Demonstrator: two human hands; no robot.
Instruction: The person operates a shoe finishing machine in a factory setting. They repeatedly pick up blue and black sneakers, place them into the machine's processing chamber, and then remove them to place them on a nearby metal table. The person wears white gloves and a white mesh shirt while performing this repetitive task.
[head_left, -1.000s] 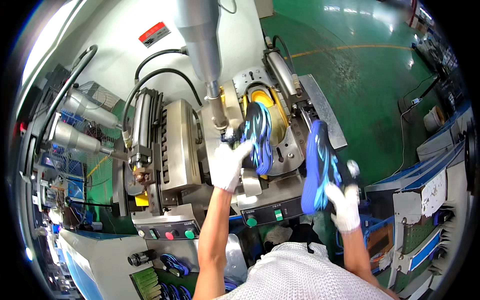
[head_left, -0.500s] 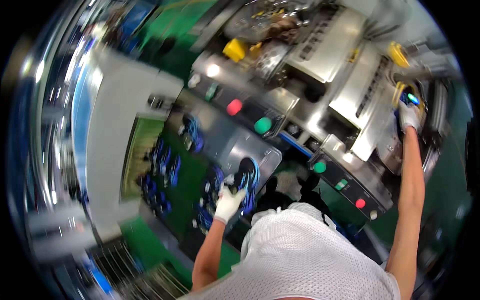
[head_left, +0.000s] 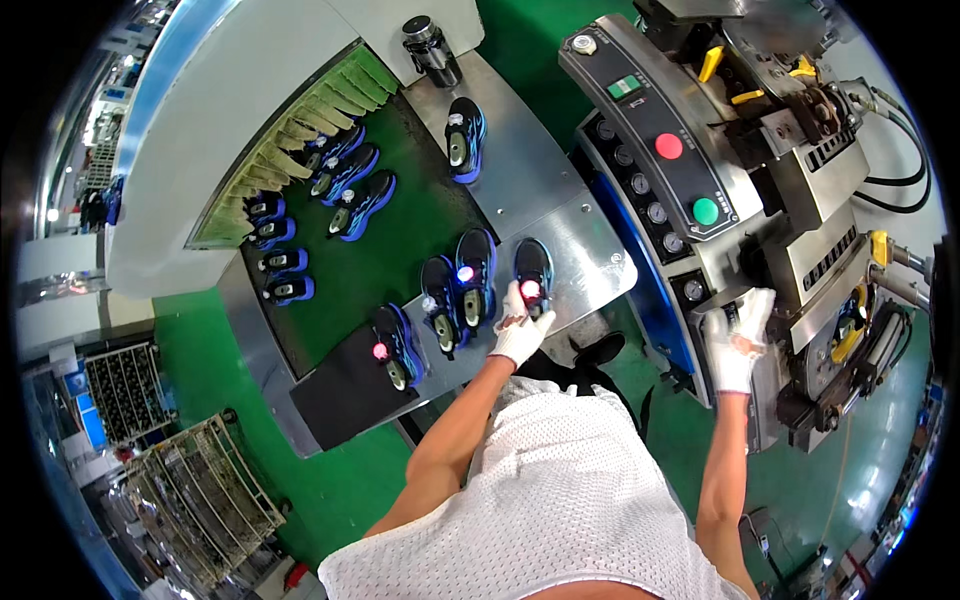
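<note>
My left hand (head_left: 520,332), in a white glove, closes around the heel end of a black and blue sneaker (head_left: 533,262) on the metal ledge. A red light glows on that sneaker beside my fingers. To its left stand two more sneakers (head_left: 476,270) side by side, then another sneaker (head_left: 401,345) with a red light on the black mat. My right hand (head_left: 738,340), also gloved, is at the front of the machine (head_left: 720,262), with fingers apart and nothing visible in it. Whether it touches the machine I cannot tell.
Several sneakers sit on the green conveyor belt (head_left: 390,265), by the fringed opening (head_left: 290,135) of a white housing. A metal flask (head_left: 432,52) stands at the far end of the ledge. The machine's panel carries red and green buttons (head_left: 705,211). Wire racks (head_left: 205,490) stand at lower left.
My right hand has come back from the machine's far right side, where a green light glowed beside it. My left hand stays by the sneakers. The view has turned and sharpened.
</note>
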